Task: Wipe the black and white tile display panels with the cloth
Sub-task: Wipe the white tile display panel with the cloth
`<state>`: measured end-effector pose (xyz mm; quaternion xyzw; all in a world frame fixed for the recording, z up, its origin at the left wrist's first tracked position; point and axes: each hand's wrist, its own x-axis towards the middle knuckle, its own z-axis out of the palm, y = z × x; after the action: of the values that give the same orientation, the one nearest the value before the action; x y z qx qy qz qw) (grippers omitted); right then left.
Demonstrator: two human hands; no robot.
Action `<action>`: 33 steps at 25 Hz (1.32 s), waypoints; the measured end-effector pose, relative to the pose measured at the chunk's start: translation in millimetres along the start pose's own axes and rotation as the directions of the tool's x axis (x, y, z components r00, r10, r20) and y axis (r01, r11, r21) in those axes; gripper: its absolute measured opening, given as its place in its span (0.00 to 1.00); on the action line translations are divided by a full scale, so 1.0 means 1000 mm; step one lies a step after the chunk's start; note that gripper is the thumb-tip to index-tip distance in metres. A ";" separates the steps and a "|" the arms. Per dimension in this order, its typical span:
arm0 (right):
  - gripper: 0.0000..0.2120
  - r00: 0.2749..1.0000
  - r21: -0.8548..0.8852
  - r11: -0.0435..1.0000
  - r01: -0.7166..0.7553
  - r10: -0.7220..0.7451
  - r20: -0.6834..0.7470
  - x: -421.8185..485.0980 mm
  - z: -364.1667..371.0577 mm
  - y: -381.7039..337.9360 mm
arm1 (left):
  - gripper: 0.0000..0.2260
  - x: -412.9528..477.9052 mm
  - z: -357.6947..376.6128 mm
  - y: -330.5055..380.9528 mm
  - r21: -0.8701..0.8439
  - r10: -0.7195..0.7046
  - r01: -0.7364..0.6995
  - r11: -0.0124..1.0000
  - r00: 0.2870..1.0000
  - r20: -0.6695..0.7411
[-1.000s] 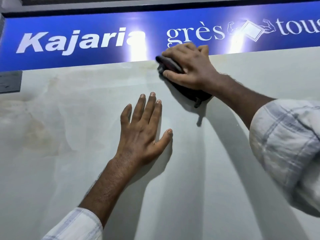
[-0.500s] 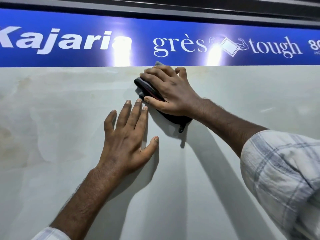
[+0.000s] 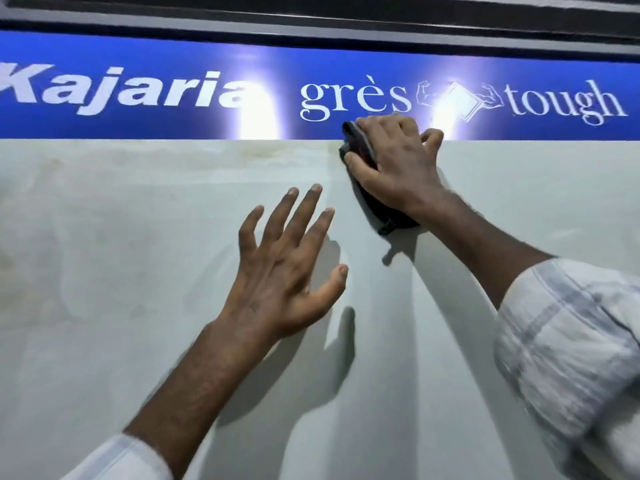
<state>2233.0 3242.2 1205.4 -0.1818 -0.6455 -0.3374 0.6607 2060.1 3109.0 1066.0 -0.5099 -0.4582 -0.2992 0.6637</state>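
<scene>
A large white glossy tile panel (image 3: 138, 254) with faint beige veining fills the view. My right hand (image 3: 398, 168) presses a dark cloth (image 3: 360, 147) flat against the panel's top edge, right under the blue sign. The cloth's tail (image 3: 391, 225) hangs out below my wrist. My left hand (image 3: 287, 268) is spread, fingers apart, lower and to the left, lifted slightly off the panel and holding nothing.
A blue header sign (image 3: 156, 95) with white lettering runs across the top, with two bright light reflections on it. A dark frame (image 3: 311, 15) sits above it. Yellowish streaks mark the panel's upper left area.
My right hand has slid the cloth to the right and up onto the sign's lower edge. My left hand has lifted off the panel and spread its fingers.
</scene>
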 end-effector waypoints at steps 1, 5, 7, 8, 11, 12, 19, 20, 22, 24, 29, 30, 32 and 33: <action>0.28 0.985 0.024 0.985 0.170 -0.171 0.007 -0.007 0.000 0.003 | 0.32 0.006 0.005 0.010 0.002 -0.032 0.032 0.999 0.999 0.003; 0.25 0.994 0.094 0.991 0.094 -0.098 0.045 0.005 -0.021 0.076 | 0.34 0.003 0.032 0.039 0.068 -0.037 0.033 0.997 0.997 0.066; 0.22 0.985 0.031 0.985 -0.170 0.169 0.045 0.001 -0.019 0.084 | 0.35 0.000 0.040 0.050 0.125 -0.049 0.041 0.991 0.997 0.063; 0.24 0.997 -0.031 0.997 -0.072 0.072 0.010 -0.008 -0.013 0.075 | 0.35 0.000 0.042 0.054 0.148 -0.064 0.055 0.988 0.996 0.058; 0.31 0.870 0.044 0.872 0.487 -0.489 0.062 -0.032 -0.009 0.062 | 0.34 0.000 0.042 0.057 0.194 -0.078 0.063 0.979 0.995 0.070; 0.32 0.836 0.082 0.838 0.540 -0.545 0.064 -0.026 -0.014 0.075 | 0.34 -0.001 0.042 0.056 0.192 -0.077 0.061 0.979 0.994 0.075; 0.25 0.994 0.017 0.994 0.112 -0.111 -0.010 -0.035 -0.015 0.072 | 0.34 -0.002 0.044 0.057 0.152 -0.102 0.092 0.984 0.993 0.057; 0.28 0.950 0.023 0.950 0.312 -0.312 0.022 -0.051 -0.013 0.062 | 0.34 -0.003 0.043 0.056 0.150 -0.094 0.086 0.985 0.995 0.045; 0.31 0.830 0.052 0.833 0.551 -0.554 0.069 -0.056 -0.018 0.076 | 0.34 -0.002 0.043 0.055 0.154 -0.077 0.071 0.986 0.996 0.035; 0.31 0.911 0.128 0.909 0.396 -0.407 0.072 -0.035 -0.028 0.102 | 0.34 -0.001 0.042 0.057 0.133 -0.079 0.073 0.988 0.996 0.035; 0.31 0.992 0.005 0.992 0.127 -0.127 0.005 -0.069 -0.019 0.059 | 0.34 -0.002 0.043 0.056 0.099 -0.089 0.085 0.991 0.996 0.033; 0.32 0.956 0.002 0.957 0.290 -0.290 0.038 -0.088 -0.018 0.050 | 0.34 -0.002 0.043 0.055 0.099 -0.089 0.086 0.991 0.995 0.033; 0.32 0.859 -0.003 0.863 0.506 -0.503 0.097 -0.099 -0.024 0.063 | 0.35 -0.001 0.042 0.053 0.096 -0.085 0.080 0.992 0.996 0.039; 0.31 0.863 0.008 0.868 0.497 -0.495 0.100 -0.090 -0.029 0.077 | 0.35 0.000 0.041 0.054 0.086 -0.084 0.079 0.993 0.995 0.049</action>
<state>2311.9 3295.9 1129.5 -0.0326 -0.6993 -0.4923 0.5173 2094.1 3164.2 1046.7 -0.4702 -0.5080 -0.2930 0.6596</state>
